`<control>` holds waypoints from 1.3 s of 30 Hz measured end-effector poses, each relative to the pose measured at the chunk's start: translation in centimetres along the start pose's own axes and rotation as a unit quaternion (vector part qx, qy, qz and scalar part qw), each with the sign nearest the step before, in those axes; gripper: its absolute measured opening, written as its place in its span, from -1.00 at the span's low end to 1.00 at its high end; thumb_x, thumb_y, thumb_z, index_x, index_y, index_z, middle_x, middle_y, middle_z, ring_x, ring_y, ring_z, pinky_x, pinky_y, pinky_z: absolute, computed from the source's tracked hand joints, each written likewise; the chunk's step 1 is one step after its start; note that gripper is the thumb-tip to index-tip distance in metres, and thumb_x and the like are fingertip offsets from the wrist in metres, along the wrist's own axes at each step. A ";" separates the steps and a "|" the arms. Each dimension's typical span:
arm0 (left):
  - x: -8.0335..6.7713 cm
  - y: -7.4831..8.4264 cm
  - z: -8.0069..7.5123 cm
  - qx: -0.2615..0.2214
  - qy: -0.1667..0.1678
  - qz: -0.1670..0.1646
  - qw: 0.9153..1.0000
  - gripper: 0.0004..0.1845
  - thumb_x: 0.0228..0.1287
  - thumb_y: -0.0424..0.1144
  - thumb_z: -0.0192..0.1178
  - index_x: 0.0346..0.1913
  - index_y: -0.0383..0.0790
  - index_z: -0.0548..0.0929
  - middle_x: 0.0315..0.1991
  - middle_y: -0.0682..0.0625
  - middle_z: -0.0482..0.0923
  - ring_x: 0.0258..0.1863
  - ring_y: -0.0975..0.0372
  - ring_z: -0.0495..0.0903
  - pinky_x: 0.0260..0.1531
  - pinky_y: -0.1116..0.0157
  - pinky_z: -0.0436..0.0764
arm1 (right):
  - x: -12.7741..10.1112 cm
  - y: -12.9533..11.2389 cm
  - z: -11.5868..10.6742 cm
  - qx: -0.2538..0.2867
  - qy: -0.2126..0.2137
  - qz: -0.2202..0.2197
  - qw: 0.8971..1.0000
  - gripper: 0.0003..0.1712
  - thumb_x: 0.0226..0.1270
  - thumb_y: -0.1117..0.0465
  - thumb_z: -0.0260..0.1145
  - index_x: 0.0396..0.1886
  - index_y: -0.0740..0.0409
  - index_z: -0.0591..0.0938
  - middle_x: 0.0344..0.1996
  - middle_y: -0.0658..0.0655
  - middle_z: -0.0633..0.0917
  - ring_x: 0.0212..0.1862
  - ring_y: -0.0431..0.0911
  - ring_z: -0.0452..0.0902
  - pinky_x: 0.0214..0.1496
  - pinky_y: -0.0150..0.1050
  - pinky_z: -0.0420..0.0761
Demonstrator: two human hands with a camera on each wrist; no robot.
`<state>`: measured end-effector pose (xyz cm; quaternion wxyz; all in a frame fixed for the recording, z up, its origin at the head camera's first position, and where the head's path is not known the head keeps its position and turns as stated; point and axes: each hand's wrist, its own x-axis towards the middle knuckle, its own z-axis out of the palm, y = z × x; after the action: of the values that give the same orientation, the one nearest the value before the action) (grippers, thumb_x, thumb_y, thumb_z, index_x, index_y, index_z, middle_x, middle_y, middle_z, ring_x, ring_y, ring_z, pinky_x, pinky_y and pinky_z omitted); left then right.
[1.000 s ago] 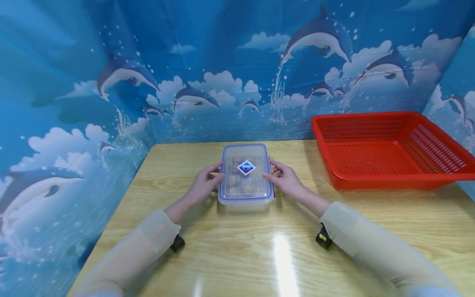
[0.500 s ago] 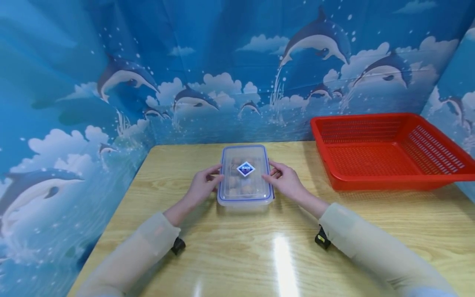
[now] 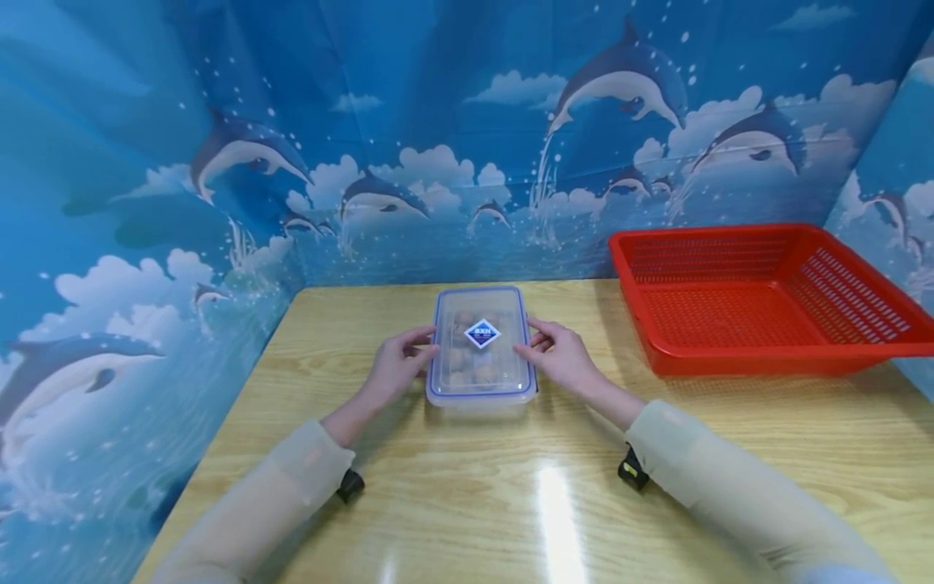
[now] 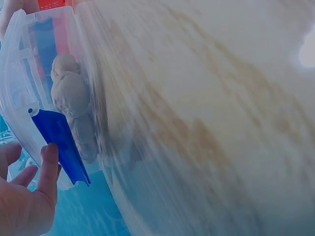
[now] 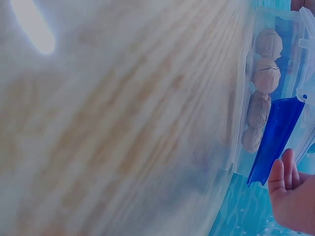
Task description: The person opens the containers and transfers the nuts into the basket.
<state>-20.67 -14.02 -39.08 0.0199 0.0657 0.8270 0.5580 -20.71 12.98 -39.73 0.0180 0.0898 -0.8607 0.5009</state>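
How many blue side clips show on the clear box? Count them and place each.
2. One blue clip sits on the box's left side by the left hand; the other on its right side by the right hand. Others may be hidden.

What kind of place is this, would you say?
Probably a staged recording booth, not a kitchen: a dolphin-print backdrop walls in a bare wooden table holding only a clear lidded box and a red basket.

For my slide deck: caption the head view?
Both hands, left hand and right hand, flank a lidded clear container of walnuts.
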 end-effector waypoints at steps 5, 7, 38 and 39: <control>-0.1 0.1 -0.1 0.007 0.002 0.013 1.000 -0.57 0.32 -0.40 0.22 0.24 -0.36 0.52 0.03 -0.30 0.57 -0.19 0.03 0.60 -0.41 0.26 0.71 | 0.0 0.1 0.2 -0.001 0.013 -0.011 1.000 -0.33 0.20 0.26 0.44 0.29 0.35 0.46 -0.35 0.14 0.64 -0.31 -0.09 0.50 -0.31 -0.38 0.53; -0.2 0.1 0.0 0.009 0.004 0.013 1.000 -0.57 0.32 -0.39 0.23 0.24 -0.35 0.53 0.03 -0.29 0.58 -0.17 0.02 0.60 -0.41 0.25 0.71 | -0.1 0.1 0.2 0.001 0.018 -0.016 1.000 -0.34 0.20 0.27 0.44 0.28 0.36 0.47 -0.36 0.14 0.64 -0.31 -0.09 0.50 -0.32 -0.38 0.53; -0.5 1.4 -0.1 0.012 0.044 0.010 0.999 -0.58 0.28 -0.35 0.28 0.19 -0.35 0.57 -0.05 -0.22 0.63 -0.14 0.05 0.60 -0.38 0.24 0.71 | -0.5 -0.6 0.0 0.027 0.041 -0.028 0.998 -0.34 0.19 0.28 0.44 0.29 0.34 0.47 -0.30 0.20 0.60 -0.24 -0.01 0.54 -0.33 -0.40 0.56; -0.5 1.5 -0.2 0.005 0.045 0.011 0.999 -0.58 0.28 -0.36 0.29 0.19 -0.35 0.57 -0.04 -0.23 0.63 -0.14 0.04 0.60 -0.38 0.23 0.71 | -0.5 -0.7 0.0 0.029 0.039 -0.024 0.999 -0.34 0.20 0.28 0.43 0.29 0.34 0.47 -0.29 0.19 0.60 -0.24 -0.01 0.54 -0.33 -0.39 0.57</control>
<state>-20.05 -13.70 -37.67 -0.0236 0.0499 0.8291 0.5564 -20.13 12.74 -39.18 0.0606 0.0916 -0.8418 0.5285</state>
